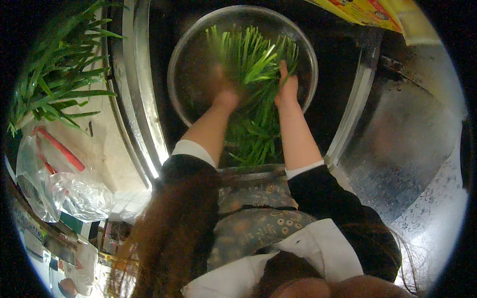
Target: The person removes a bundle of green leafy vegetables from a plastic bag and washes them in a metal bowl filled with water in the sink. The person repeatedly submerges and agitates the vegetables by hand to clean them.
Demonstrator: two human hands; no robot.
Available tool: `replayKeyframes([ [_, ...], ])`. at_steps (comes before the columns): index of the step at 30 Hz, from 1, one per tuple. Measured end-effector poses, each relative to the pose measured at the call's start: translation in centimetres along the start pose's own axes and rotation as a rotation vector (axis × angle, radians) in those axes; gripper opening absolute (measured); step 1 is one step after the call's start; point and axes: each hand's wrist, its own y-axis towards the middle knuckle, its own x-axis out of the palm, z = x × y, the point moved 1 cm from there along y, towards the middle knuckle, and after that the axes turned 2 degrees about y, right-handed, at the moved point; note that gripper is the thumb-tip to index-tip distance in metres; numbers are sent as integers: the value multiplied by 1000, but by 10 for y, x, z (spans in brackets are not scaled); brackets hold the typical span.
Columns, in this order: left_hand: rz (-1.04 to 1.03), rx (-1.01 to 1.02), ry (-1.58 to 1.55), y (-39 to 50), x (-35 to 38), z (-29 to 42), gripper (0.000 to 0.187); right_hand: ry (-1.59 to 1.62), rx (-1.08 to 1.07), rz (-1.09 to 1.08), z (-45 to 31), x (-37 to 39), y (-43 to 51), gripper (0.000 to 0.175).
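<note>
A large bunch of long-leaved greens [255, 56], like garlic chives, lies across a round metal basin [173, 74] in front of me. Its cut ends point away from me, and the leaves [257, 139] hang over the near rim. My left hand [223, 87] is blurred at the bunch's left side, its fingers mostly hidden. At the right side, my right hand [288, 85] grips the bunch with the thumb pointing up and some stalks beyond it.
The basin sits in a dark sink with a metal rim [145, 74]. More greens [63, 78] lie on the left counter [115, 156], near a red-handled tool [61, 149] and a clear plastic bag [82, 197]. A yellow printed package [357, 13] is at upper right. A person [67, 287] shows at lower left.
</note>
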Motion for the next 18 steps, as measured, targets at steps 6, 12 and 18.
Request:
replayKeyframes([
  [6, -168, 39, -160, -11, -10, -3, 76, 43, 10, -414, -1, 25, -24, 63],
  [12, -144, -43, -500, -65, -28, 14, 78, -747, -457, -412, -9, 38, -31, 91],
  [18, 278, -23, 6, -90, -109, 16, 60, -1132, -610, -395, 27, 29, -63, 134],
])
